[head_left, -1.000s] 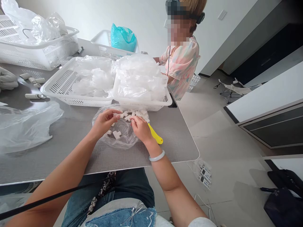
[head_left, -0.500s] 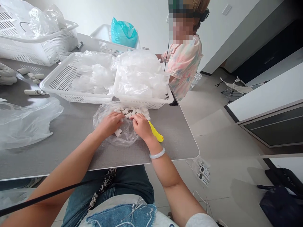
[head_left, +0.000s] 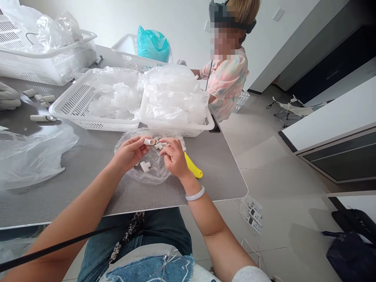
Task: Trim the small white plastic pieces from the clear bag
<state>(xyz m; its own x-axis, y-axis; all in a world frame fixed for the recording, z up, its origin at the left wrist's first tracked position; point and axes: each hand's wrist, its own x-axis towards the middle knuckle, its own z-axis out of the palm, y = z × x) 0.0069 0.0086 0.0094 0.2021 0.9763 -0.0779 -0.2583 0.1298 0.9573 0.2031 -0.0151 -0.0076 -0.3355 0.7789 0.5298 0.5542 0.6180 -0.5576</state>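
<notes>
My left hand (head_left: pixel 128 153) pinches a small white plastic fitting (head_left: pixel 149 141) between thumb and fingers. My right hand (head_left: pixel 174 157) is closed on another small white piece (head_left: pixel 160 145) just beside it, and a yellow-handled tool (head_left: pixel 193 166) sticks out from under that hand. Both hands hover over an open clear plastic bag (head_left: pixel 152 172) on the grey table (head_left: pixel 96 172). Several white T-shaped fittings lie in the bag; one (head_left: pixel 145 166) lies loose below my left hand.
Two white baskets (head_left: pixel 88 117) (head_left: pixel 176 127) stuffed with clear plastic bags stand just behind the open bag. A further basket (head_left: pixel 53 62) sits far left, another holds a teal bag (head_left: pixel 152 45). A seated person (head_left: pixel 227 78) works at the table's far end. Crumpled plastic (head_left: pixel 32 152) lies left.
My hands lifted from the pile in the bag, each now pinching a small white piece, brought close together above the bag.
</notes>
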